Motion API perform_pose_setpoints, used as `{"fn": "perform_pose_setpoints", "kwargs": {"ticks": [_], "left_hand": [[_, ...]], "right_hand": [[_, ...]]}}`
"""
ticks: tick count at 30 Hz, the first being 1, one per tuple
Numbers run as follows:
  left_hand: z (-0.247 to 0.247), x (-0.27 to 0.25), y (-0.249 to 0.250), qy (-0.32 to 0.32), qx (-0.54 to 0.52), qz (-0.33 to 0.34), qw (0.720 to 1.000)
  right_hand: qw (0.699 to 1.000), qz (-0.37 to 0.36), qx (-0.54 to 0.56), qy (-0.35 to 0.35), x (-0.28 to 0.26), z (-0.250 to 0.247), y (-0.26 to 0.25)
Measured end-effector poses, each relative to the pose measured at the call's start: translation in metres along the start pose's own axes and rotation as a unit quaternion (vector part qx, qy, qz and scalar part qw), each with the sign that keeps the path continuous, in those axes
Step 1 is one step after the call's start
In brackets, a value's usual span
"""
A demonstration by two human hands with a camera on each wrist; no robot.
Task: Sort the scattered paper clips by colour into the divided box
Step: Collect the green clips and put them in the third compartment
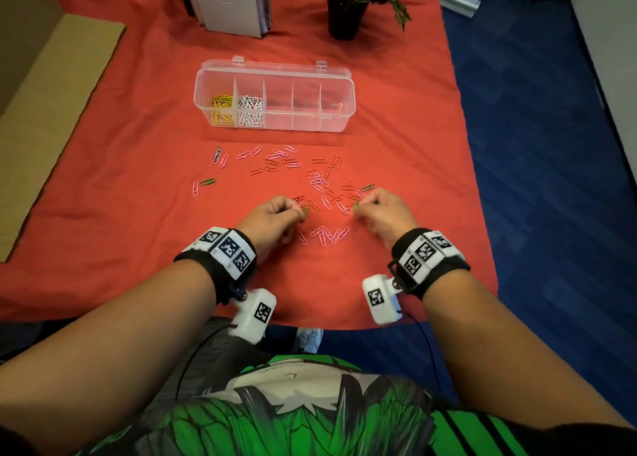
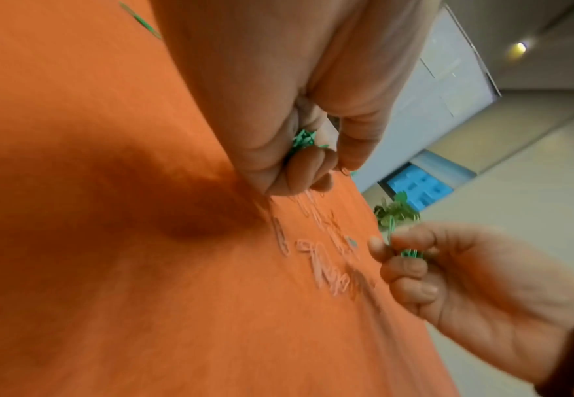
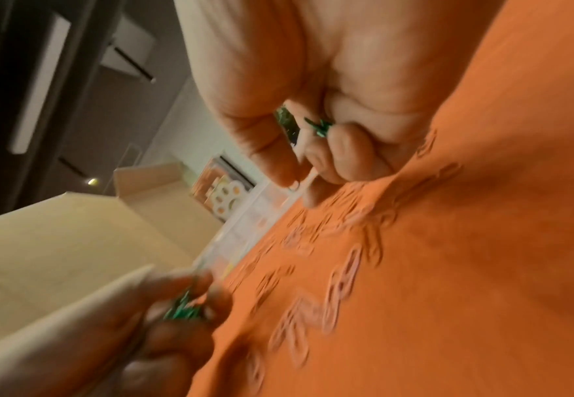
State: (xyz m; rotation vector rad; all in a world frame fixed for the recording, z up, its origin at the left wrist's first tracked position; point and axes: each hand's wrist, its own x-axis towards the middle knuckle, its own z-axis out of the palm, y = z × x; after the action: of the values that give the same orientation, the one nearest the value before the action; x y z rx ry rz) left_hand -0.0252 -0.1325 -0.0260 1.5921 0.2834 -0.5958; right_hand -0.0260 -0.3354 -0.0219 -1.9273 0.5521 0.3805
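A clear divided box (image 1: 339, 86) stands on the red cloth, with yellow clips (image 1: 221, 109) in its leftmost compartment and white clips (image 1: 251, 110) in the one beside it. Pink, red and a few green clips (image 1: 208, 181) lie scattered in front of it. My left hand (image 1: 299, 212) is curled round a bunch of green clips (image 2: 302, 141) low over the scatter. My right hand (image 1: 358, 209) holds more green clips (image 3: 288, 123) in its curled fingers, with one pinched at the fingertips (image 2: 391, 228). Both hands hover close together over the pile's near side.
A potted plant (image 1: 344, 7) and a white paw-shaped holder (image 1: 231, 4) stand behind the box. Cardboard (image 1: 51, 110) lies past the cloth's left edge. Blue floor (image 1: 551, 145) runs along the right edge of the table.
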Motion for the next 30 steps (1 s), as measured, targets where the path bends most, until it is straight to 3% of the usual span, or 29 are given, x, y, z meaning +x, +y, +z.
{"fn": "perform_pose_setpoints", "kwargs": {"ticks": [3, 8, 10, 11, 13, 14, 16, 19, 22, 25, 27, 30], "left_hand": [[-0.002, -0.001, 0.013, -0.001, -0.079, -0.023, 0.997], [-0.012, 0.003, 0.021, -0.023, -0.175, -0.079, 0.981], [-0.018, 0.002, 0.023, -0.025, -0.213, -0.104, 0.971], [-0.021, 0.002, 0.025, -0.021, -0.234, -0.116, 0.965], [-0.026, 0.003, 0.028, -0.006, -0.256, -0.131, 0.958], [-0.029, 0.005, 0.03, 0.008, -0.243, -0.127, 0.962], [-0.037, 0.014, 0.031, 0.059, -0.18, -0.09, 0.978], [-0.056, 0.025, 0.035, 0.172, 0.008, -0.022, 0.985], [-0.086, 0.029, 0.04, 0.255, 0.235, 0.019, 0.938], [-0.104, 0.027, 0.039, 0.258, 0.466, 0.022, 0.846], [-0.107, 0.025, 0.033, 0.24, 0.519, 0.022, 0.82], [-0.108, 0.024, 0.026, 0.235, 0.534, 0.019, 0.812]], "right_hand": [[0.99, 0.046, 0.133, 0.021, 0.01, -0.012, -0.008], [0.952, 0.103, 0.288, -0.002, 0.022, -0.027, -0.015], [0.945, 0.121, 0.304, 0.004, 0.028, -0.025, -0.017], [0.962, 0.112, 0.25, 0.009, 0.033, -0.025, -0.017], [0.998, 0.05, 0.014, 0.027, 0.039, -0.024, -0.017], [0.992, 0.007, -0.121, 0.042, 0.041, -0.023, -0.016], [0.952, -0.056, -0.294, 0.058, 0.041, -0.019, -0.01], [0.911, -0.116, -0.391, 0.064, 0.04, -0.012, -0.004], [0.878, -0.143, -0.451, 0.069, 0.039, -0.006, -0.008], [0.862, -0.122, -0.489, 0.057, 0.038, -0.001, -0.014], [0.864, -0.098, -0.49, 0.055, 0.037, 0.002, -0.018], [0.868, -0.082, -0.487, 0.055, 0.035, 0.005, -0.023]]}}
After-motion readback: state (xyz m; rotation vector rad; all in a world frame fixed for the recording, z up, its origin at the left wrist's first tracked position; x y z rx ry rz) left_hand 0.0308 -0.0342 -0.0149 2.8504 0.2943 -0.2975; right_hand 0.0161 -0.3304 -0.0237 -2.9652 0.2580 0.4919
